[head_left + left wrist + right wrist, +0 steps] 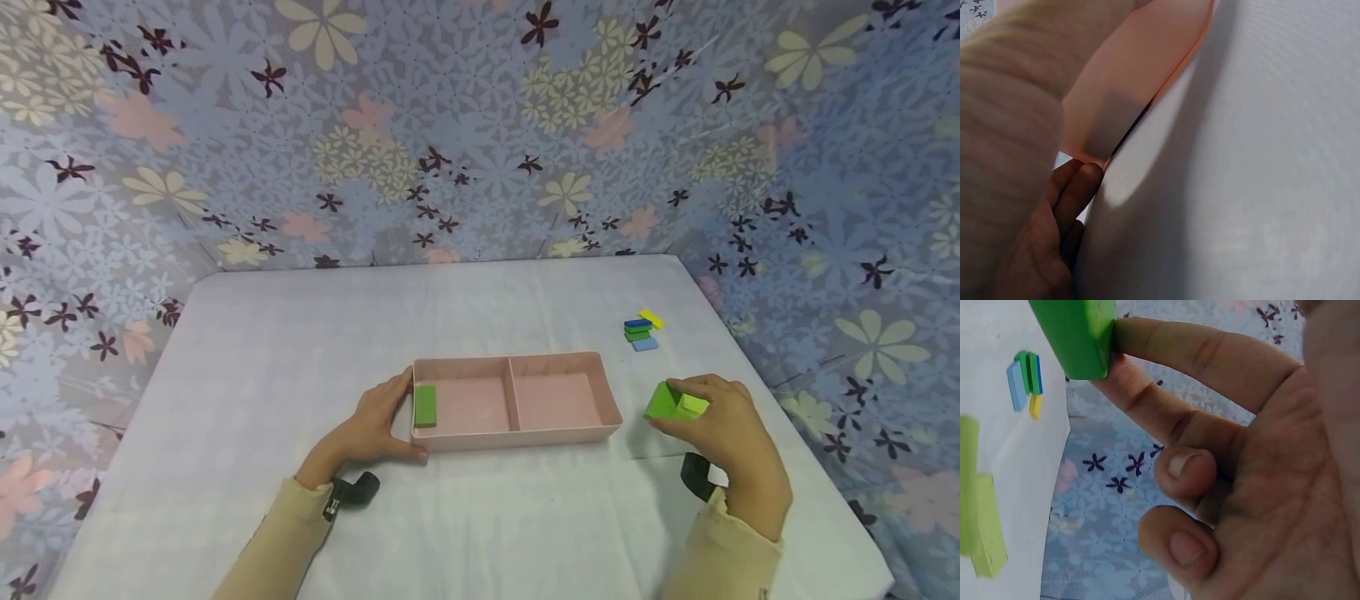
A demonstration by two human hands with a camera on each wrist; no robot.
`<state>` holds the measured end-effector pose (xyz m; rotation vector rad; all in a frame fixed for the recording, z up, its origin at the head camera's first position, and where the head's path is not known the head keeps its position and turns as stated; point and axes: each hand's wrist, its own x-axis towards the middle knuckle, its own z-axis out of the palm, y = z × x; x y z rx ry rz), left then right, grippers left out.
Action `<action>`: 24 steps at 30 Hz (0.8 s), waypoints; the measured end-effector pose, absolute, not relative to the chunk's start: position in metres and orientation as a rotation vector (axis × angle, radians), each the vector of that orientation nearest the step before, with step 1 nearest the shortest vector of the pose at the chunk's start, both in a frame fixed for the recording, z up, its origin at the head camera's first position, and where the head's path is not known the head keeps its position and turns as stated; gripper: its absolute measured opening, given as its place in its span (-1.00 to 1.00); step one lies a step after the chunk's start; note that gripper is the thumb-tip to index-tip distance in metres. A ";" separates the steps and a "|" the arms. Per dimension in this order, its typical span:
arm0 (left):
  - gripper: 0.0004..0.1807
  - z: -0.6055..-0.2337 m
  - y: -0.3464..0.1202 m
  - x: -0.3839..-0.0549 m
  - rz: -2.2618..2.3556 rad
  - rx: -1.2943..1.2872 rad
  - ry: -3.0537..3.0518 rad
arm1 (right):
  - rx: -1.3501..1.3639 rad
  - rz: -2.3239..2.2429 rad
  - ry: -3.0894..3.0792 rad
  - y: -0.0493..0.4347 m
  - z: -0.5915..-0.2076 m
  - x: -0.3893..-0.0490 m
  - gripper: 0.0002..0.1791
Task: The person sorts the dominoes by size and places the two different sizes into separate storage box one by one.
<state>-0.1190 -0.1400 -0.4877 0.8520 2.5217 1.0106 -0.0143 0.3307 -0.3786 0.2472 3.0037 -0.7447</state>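
Note:
My left hand (372,423) holds the left end of a pink two-compartment tray (467,439), thumb at the front corner and fingers along the left side. A green block (425,406) lies against the left wall inside the left compartment; the right compartment shows only bare floor. Beyond the tray's right end, my right hand (726,421) pinches another green block (1079,340) between thumb and fingers, above the table. Light green blocks (988,528) lie on the table beneath that hand, partly hidden by it in the head view.
Farther back on the right are a dark blue block (637,322), green blocks (637,335), a light blue block (645,344) and a yellow block (652,319), close together. A white cloth (480,533) covers the table. Flowered fabric (480,133) hangs behind and at both sides.

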 end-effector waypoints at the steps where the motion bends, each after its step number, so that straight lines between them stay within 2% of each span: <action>1: 0.52 -0.488 -0.140 -0.119 1.011 0.850 2.523 | 0.235 -0.749 3.004 0.330 -0.379 -0.015 -0.10; 15: 0.51 -0.490 -0.140 -0.119 1.017 0.845 2.524 | 0.047 -0.759 3.044 0.308 -0.372 -0.033 -0.23; 24: 0.51 -0.487 -0.140 -0.119 1.009 0.829 2.516 | 0.026 -0.793 2.979 0.289 -0.369 -0.044 -0.26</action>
